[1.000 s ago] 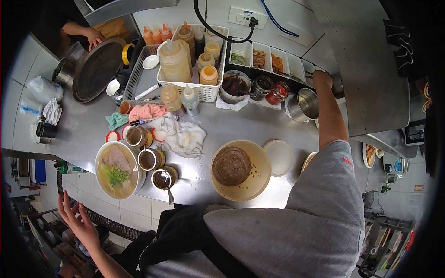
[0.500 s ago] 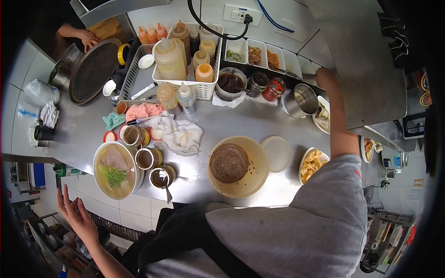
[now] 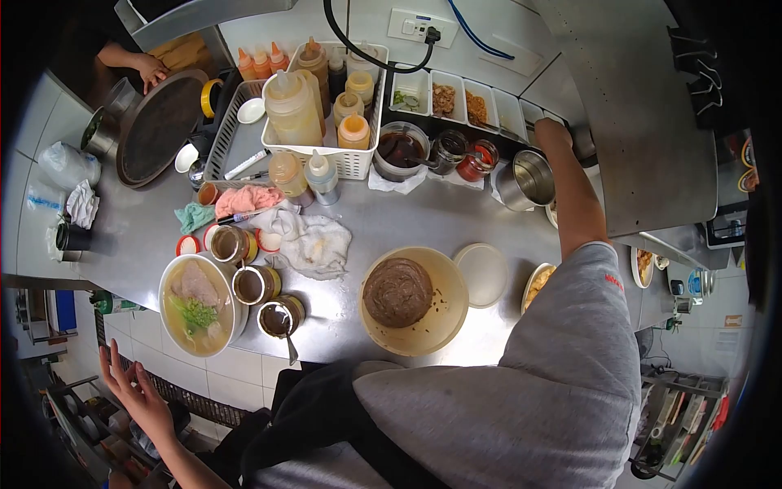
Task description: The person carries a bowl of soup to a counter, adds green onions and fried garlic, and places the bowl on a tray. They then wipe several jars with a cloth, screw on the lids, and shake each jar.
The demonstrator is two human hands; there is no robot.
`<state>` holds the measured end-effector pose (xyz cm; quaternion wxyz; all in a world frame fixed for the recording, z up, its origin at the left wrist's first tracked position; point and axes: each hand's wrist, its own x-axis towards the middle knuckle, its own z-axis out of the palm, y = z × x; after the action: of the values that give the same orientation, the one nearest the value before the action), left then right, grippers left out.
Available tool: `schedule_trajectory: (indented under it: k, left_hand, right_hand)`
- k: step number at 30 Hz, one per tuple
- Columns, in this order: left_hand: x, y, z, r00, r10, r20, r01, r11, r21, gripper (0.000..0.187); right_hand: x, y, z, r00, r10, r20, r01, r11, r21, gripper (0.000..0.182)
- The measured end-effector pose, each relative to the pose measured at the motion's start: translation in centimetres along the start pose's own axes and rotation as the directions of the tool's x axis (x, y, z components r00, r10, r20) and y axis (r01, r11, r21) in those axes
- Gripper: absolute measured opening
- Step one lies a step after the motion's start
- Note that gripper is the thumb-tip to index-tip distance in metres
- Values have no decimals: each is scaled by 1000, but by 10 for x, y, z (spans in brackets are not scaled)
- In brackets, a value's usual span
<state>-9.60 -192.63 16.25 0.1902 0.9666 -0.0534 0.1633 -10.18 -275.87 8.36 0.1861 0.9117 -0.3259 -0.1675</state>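
My right hand [image 3: 551, 130] reaches over the row of white condiment trays [image 3: 509, 111] at the back right, above the metal pot [image 3: 526, 179]; its fingers are too small and hidden to read. Raised at the lower left, my left hand [image 3: 134, 395] has its fingers spread and holds nothing. Near it on the counter stands a white bowl of soup [image 3: 236, 326] with meat [image 3: 194, 285] and greens [image 3: 195, 316]. A yellowish bowl [image 3: 448, 314] with brown paste [image 3: 399, 293] is at the front middle, beside a round lid [image 3: 481, 275].
Open jars [image 3: 257, 284], one with a spoon [image 3: 292, 349], flank the soup. Cloths [image 3: 314, 244] lie behind them. Bottles fill a white basket [image 3: 354, 163]. A metal panel [image 3: 652, 147] hangs at the right. Another person's hand [image 3: 150, 68] touches a round dark tray [image 3: 159, 130].
My right hand has shifted slightly left along the condiment trays, and the forearm now covers more of the bowl behind the pot. My left hand stays raised and spread. The view has shifted slightly.
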Motion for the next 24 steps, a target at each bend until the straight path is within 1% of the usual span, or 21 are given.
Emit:
schedule_trajectory:
  k: [2,3,5,6,8,9,11,12,14,15,17,18,20,21,23,24]
  left_hand:
    - [0,-1,0,1000,-4,3,4,1000,8,48]
    - [0,-2,0,1000,6,-2,-6,1000,12,48]
    - [0,-4,1,1000,13,-4,-13,1000,18,48]
    - [0,-5,1,1000,8,-3,-8,1000,20,48]
    - [1,-7,3,1000,5,1,-5,1000,17,47]
    - [2,-9,4,1000,12,2,-12,1000,11,47]
    - [4,-8,8,1000,18,4,-18,1000,3,47]
    - [5,-7,10,999,47,-6,-47,999,5,47]
    - [6,-5,10,997,75,-13,-74,997,11,47]
    - [7,-4,10,997,74,-9,-74,997,-2,47]
    - [6,-4,9,997,71,-5,-71,997,-16,47]
    - [5,-6,8,999,47,3,-47,999,-15,47]
    - [3,-10,7,1000,16,11,-15,1000,-12,47]
    - [2,-12,7,1000,1,11,-1,1000,-17,47]
    - [2,-18,9,1000,-24,13,25,999,-20,47]
    - [4,-22,11,1000,23,-5,-23,999,-41,47]
  right_hand:
    - [-2,2,1,998,66,-21,-66,998,13,25]
    - [-1,5,3,998,66,-22,-66,998,13,25]
    - [5,20,19,986,100,-133,-88,992,93,26]
    - [6,26,24,986,98,-132,-87,992,91,26]
    - [6,41,34,969,83,-231,-52,989,136,30]
    - [3,44,34,970,84,-229,-55,990,133,30]
    - [1,49,35,956,65,-285,-51,997,57,30]
    - [3,53,35,956,65,-284,-51,997,57,30]
    - [9,63,34,975,42,-217,2,981,196,32]
    - [3,63,28,976,41,-216,3,980,197,32]
    - [-14,66,14,934,-52,-352,171,933,317,33]
    - [-19,67,7,934,-54,-353,174,933,316,33]
    - [-29,67,0,945,19,-327,110,922,372,34]
    - [-35,65,0,945,13,-327,115,922,369,34]
    - [-47,69,4,945,137,-297,14,891,454,35]
    - [-47,75,18,936,144,-321,20,888,458,36]
